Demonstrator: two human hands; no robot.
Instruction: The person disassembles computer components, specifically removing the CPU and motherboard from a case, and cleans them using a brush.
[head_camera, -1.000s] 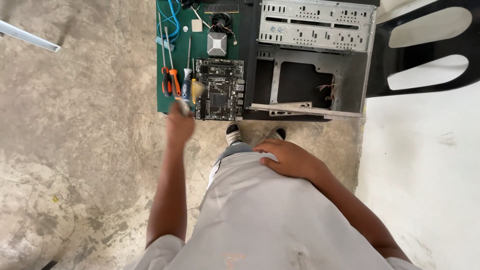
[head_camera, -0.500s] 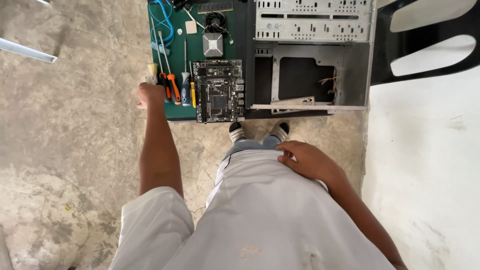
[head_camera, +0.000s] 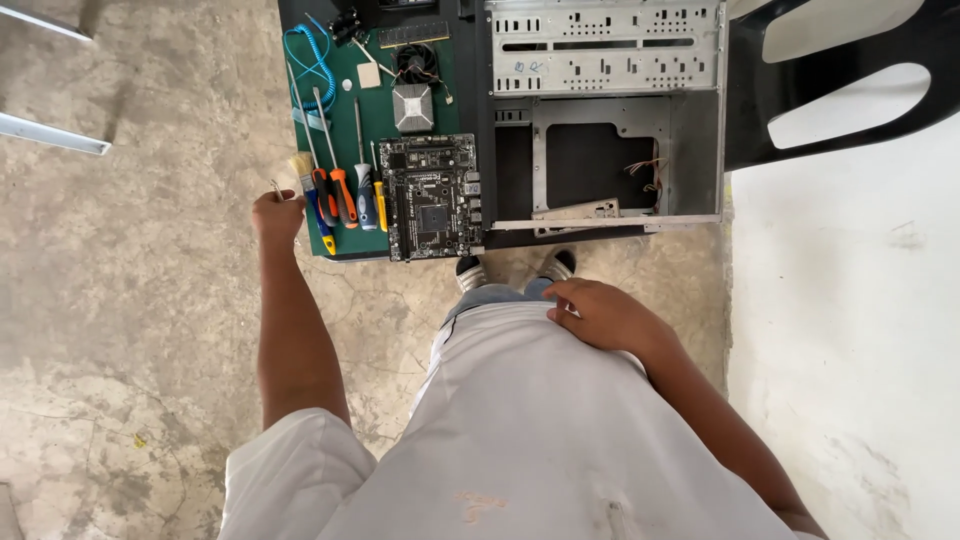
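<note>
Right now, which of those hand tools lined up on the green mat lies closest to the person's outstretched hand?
The paintbrush, leftmost in the row at the mat's edge. It lies right beside the left hand; the screwdrivers sit farther right.

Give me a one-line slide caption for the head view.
Left hand beside the screwdrivers and motherboard, right hand resting on the person's shirt.

Cracked concrete floor (head_camera: 150, 330), black plastic chair (head_camera: 850, 90) upper right, daylight, white surface right.
</note>
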